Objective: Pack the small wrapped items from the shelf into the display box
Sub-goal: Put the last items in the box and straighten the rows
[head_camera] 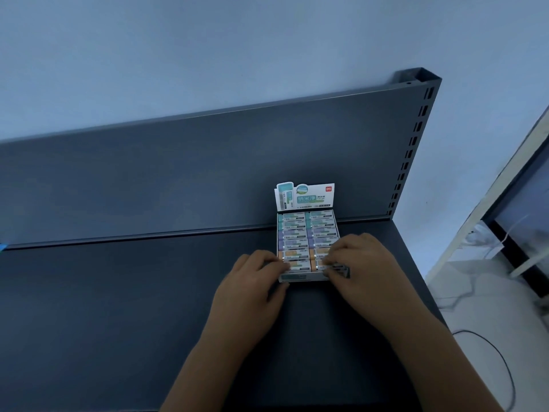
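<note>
Currently in our right hand (365,263): the fingers are bent and closed, pinching what looks like one wrapped eraser (341,270) at the near right corner of the display box (297,277). It juts past the box wall just beside our fingertips.
Our left hand (252,281): the fingers curl over the near left corner of the box with the tips on the nearest row. As far as we can tell, they grip it to hold it steady.
Where the stock sits: the packed erasers (309,233) fill two columns beyond our fingertips, teal farthest, purple midway and orange closest to the fingers. The box stands on the dark grey shelf (148,292).
Handling: we judge each eraser light, firm and a little slick in its film, not fragile. We would take it by the long sides between thumb and forefinger and lay it flat. The box looks like thin card that may slide or buckle, so we would brace its wall.
Writing: the header card (306,196) stands up at the end farthest from our fingers, and its large characters read 纳米净. The red logo (328,189) and the wrapper print are too small for us to read.
</note>
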`<state>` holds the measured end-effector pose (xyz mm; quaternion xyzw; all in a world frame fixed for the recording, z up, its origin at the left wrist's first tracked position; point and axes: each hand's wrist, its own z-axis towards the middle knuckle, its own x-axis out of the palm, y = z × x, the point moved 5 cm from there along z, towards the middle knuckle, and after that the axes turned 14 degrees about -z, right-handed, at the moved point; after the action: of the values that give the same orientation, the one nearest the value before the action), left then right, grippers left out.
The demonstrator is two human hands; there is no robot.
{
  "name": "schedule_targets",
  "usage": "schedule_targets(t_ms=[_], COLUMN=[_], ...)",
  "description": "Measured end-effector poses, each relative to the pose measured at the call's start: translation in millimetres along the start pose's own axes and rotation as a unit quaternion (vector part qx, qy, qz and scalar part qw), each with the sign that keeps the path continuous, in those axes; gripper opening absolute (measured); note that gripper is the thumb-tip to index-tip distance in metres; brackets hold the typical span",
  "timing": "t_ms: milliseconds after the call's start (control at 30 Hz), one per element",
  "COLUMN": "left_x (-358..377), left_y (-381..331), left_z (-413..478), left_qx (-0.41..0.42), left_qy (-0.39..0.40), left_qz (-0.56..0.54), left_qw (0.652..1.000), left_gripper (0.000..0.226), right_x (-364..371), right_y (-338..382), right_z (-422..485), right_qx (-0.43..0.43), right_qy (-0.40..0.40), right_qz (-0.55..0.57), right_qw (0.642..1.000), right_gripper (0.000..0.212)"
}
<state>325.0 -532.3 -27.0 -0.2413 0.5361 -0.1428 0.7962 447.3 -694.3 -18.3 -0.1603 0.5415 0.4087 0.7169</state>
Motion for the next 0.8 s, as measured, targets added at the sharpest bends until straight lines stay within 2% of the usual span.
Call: schedule_targets(t_ms=[100,200,300,400,500,600,700,800], left_x=[0,2,9,19,29,36,41,44], left_y=[-1,0,5,15,27,31,33,35], left_z=[1,4,14,30,48,62,67,66], left_qx=[0.004,-0.006,-0.040,-0.059,-0.084,-0.112,-0.094,-0.091], left_qy=[-0.001,-0.005,0.027,0.069,0.106,0.139,0.151,0.153], left_qz=[-0.003,-0.033,-0.100,-0.114,-0.048,-0.043,-0.038,-0.075], left_qw=[1.000,0.999,0.994,0.989,0.990,0.983,0.983,0.981], left_gripper=[0.031,0.034,0.060,0.082,0.111,0.131,0.137,0.138], right_x=[0,3,4,7,15,30,43,45], right_y=[4,1,-11,-23,-27,-26,-31,-33], right_z=[-10,-18,-20,-17,-1,19,30,33], right_qx=[-0.007,0.033,0.098,0.123,0.105,0.056,0.046,0.027], right_qy=[-0.017,-0.013,0.033,0.129,0.212,0.259,0.279,0.270], right_qz=[-0.022,0.022,0.069,0.072,0.091,0.073,0.039,0.009], right_qw=[1.000,0.999,0.992,0.981,0.967,0.962,0.958,0.963], right_gripper=[0.019,0.036,0.062,0.086,0.106,0.126,0.146,0.147])
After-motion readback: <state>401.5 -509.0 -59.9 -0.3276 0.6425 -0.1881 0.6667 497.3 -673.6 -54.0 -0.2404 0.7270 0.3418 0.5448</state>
